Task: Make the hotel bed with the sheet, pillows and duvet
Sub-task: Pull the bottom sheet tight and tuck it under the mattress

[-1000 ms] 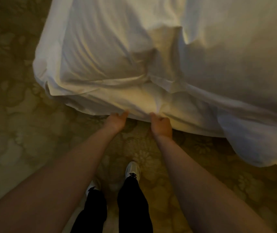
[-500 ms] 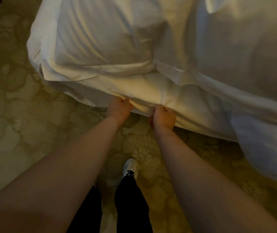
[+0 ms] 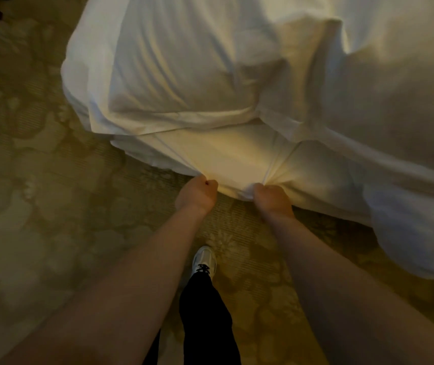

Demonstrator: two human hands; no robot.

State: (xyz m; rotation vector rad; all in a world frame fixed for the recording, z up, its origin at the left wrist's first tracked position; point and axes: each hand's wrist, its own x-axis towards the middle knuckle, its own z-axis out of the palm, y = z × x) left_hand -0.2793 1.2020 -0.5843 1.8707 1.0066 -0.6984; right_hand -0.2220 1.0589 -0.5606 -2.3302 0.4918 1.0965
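Now we grip the sheet (image 3: 237,159) at its hanging lower edge on the bed's side, our left hand (image 3: 197,192) and right hand (image 3: 272,198) both fisted round bunched cloth. It looks light, soft and limp, likely to wrinkle, so the hem seems the best hold. The pillow (image 3: 179,72) lies above it, and the duvet (image 3: 395,101) droops at the right.

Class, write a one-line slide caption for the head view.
Left hand and right hand grip the sheet at its lower edge, below a pillow.

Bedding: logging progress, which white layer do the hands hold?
The sheet, lowest, under the pillow: left hand and right hand grip its edge; the duvet hangs free.
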